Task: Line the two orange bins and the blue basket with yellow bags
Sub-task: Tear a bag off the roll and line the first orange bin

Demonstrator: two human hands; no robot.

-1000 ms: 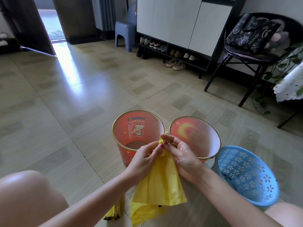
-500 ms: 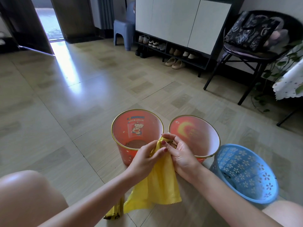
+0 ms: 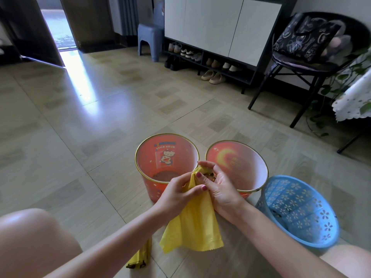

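Where the floor point(image 3: 66, 161) meets our knees, a folded roll of bags point(image 3: 140, 257) lies flat. Above it hangs the yellow bag point(image 3: 192, 227), its top edge pinched between our left hand point(image 3: 178, 194) and right hand point(image 3: 217, 187), fingers point(image 3: 200, 177) of both curled tight on the plastic. Just beyond stand the left orange bin point(image 3: 152, 157) and right orange bin point(image 3: 247, 167), side by side and unlined; the blue basket point(image 3: 297, 209) sits to their right.
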